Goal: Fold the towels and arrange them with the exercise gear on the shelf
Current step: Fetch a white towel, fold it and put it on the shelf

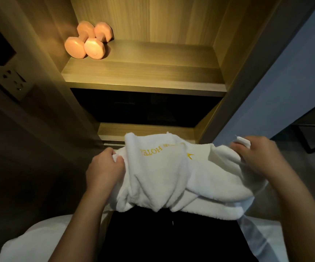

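The towel (pixel 171 173) hangs bunched between both hands, its long axis running left to right, the left hand (pixel 103 167) pinching one end and the right hand (pixel 255 154) gripping the other, below the shelf (pixel 153 72), where the dumbbells (pixel 88 40) sit at its left.

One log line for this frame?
towel: bunched, unfolded | left hand: grips left edge | right hand: pinches right corner | dumbbells: two, shelf left

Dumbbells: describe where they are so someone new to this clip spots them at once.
Start at the lit wooden shelf, upper middle. At its left lie two dumbbells, side by side. They are peach-pink, unlike the white towel below.
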The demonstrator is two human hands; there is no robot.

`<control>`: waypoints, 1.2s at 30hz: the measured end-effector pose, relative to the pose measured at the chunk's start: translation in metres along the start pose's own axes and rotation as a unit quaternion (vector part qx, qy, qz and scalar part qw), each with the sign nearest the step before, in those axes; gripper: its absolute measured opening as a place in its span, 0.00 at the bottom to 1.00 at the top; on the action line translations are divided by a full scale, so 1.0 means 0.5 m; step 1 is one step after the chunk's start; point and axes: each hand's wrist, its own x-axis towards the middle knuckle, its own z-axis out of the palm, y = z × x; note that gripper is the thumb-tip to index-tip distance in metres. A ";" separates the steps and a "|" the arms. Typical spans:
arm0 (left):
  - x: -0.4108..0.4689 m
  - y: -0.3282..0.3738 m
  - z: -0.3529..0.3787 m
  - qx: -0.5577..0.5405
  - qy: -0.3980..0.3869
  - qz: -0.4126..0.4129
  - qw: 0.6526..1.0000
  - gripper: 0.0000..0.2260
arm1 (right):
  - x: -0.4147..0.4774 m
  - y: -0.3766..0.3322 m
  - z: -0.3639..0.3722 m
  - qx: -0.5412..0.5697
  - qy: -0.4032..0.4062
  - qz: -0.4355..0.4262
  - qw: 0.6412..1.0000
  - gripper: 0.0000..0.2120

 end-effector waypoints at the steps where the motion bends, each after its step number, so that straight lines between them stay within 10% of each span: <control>1: 0.001 0.003 -0.003 -0.013 0.003 -0.005 1.000 0.03 | -0.006 -0.003 -0.008 0.015 0.017 -0.004 1.000 0.12; 8: 0.000 -0.006 -0.059 -0.086 0.094 0.011 0.992 0.08 | -0.014 -0.032 -0.077 0.084 0.229 0.039 0.969 0.11; 16: -0.039 0.084 -0.067 -0.044 -0.005 0.133 0.990 0.09 | -0.052 -0.138 0.009 0.112 0.065 -0.212 0.969 0.05; 27: -0.056 0.115 -0.035 -0.065 -0.111 0.220 0.967 0.10 | -0.077 -0.211 0.097 0.151 -0.034 -0.319 0.935 0.05; 36: -0.034 0.048 -0.023 -0.149 -0.208 0.231 0.939 0.02 | -0.048 -0.189 0.198 -0.035 -0.146 -0.236 0.960 0.15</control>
